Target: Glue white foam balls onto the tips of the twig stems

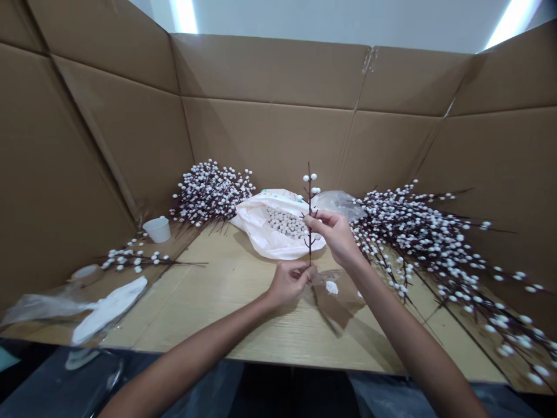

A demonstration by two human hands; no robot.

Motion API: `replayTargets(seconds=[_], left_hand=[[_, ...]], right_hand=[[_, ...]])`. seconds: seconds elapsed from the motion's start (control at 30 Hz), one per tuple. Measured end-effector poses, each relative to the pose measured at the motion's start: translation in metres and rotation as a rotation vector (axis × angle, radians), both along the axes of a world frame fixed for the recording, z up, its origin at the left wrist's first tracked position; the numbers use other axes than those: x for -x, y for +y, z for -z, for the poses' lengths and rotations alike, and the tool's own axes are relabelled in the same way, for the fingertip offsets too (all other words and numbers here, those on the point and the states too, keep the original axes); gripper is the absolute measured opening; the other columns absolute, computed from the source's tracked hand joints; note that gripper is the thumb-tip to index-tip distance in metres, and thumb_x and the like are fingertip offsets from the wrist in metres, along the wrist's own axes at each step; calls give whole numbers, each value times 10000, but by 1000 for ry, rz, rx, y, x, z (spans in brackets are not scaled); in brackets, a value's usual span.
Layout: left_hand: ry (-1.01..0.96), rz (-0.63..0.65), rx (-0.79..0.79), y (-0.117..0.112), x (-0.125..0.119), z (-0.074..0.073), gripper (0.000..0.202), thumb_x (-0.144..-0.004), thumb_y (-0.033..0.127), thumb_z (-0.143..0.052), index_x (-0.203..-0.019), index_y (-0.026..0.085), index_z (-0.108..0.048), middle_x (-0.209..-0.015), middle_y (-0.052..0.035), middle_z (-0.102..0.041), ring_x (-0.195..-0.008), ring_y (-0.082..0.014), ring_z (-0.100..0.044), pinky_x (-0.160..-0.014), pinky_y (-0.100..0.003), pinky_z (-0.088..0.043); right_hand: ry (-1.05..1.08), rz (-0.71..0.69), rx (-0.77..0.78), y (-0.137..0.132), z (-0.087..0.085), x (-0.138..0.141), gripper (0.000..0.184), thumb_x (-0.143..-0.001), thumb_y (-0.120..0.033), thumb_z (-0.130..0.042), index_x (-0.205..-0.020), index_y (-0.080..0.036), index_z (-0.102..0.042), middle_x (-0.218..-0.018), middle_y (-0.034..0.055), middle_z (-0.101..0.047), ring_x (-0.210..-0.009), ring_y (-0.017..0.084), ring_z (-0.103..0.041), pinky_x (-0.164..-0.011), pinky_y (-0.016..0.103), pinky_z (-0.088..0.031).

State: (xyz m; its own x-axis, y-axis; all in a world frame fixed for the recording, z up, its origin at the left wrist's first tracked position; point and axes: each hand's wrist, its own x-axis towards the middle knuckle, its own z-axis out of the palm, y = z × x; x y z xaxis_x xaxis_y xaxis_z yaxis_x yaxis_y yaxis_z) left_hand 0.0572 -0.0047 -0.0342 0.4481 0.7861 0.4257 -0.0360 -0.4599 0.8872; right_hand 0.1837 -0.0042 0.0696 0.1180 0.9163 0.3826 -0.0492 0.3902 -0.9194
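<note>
A thin dark stem with white bud-like beads, an artificial pussy willow sprig, stands upright between my hands. My right hand pinches it in the upper part, with the top beads showing above my fingers. My left hand closes on its lower end, just below. Behind the hands lies a white plastic bag holding a heap of loose white beads. A large pile of beaded branches spreads to the right of my right forearm, and a smaller bunch lies at the back left.
A light wooden tabletop is walled by cardboard panels. A white paper cup and a single beaded branch lie at the left, near a white plastic sheet. Clear plastic lies beneath my hands.
</note>
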Motion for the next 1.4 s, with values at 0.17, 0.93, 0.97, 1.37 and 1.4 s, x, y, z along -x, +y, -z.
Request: replayTargets(seconds=[0.17, 0.93, 0.97, 1.37, 1.4], left_hand=[[3, -68, -18, 0, -1, 1, 274, -836, 279, -570, -647, 102, -658, -610, -40, -632, -565, -127, -589, -527, -203, -479], [277, -367, -332, 34, 16, 5, 230, -850, 158, -514, -1038, 143, -647, -1019, -110, -677, -957, -209, -630, -787, -342, -545], [300, -364, -395, 34, 17, 4, 229, -858, 157, -512, -1046, 151, -643, -1026, -108, -675, -978, -211, -623, -805, -348, -541], [482, -146, -653, 84, -110, -131, 152, -818, 142, -572, -927, 148, -679, -969, -91, -701, -941, -234, -631, -915, -379, -465], [472, -130, -509, 89, -127, -140, 90, -776, 115, -615, -826, 140, -686, -891, -78, -705, -892, -226, -637, -902, -361, -467]], right_hand=[[-148, -23, -18, 2, -5, -1, 276, -664, -401, -718, -645, -140, -632, -626, -1, -566, -611, 114, -480, -594, 258, -379], [23, 324, -506, -32, -85, -61, 75, -663, -176, -721, -651, -178, -647, -623, -15, -588, -546, 97, -532, -512, 255, -442], [59, 349, -537, -36, -87, -69, 80, -651, -161, -730, -642, -179, -652, -613, -14, -583, -537, 98, -530, -508, 257, -439], [235, 520, -478, -41, -91, -133, 112, -608, -159, -749, -596, -180, -640, -600, -24, -555, -531, 95, -522, -517, 256, -456], [232, 512, -463, -41, -91, -137, 110, -609, -166, -748, -598, -177, -638, -598, -24, -556, -535, 95, -526, -515, 252, -456]])
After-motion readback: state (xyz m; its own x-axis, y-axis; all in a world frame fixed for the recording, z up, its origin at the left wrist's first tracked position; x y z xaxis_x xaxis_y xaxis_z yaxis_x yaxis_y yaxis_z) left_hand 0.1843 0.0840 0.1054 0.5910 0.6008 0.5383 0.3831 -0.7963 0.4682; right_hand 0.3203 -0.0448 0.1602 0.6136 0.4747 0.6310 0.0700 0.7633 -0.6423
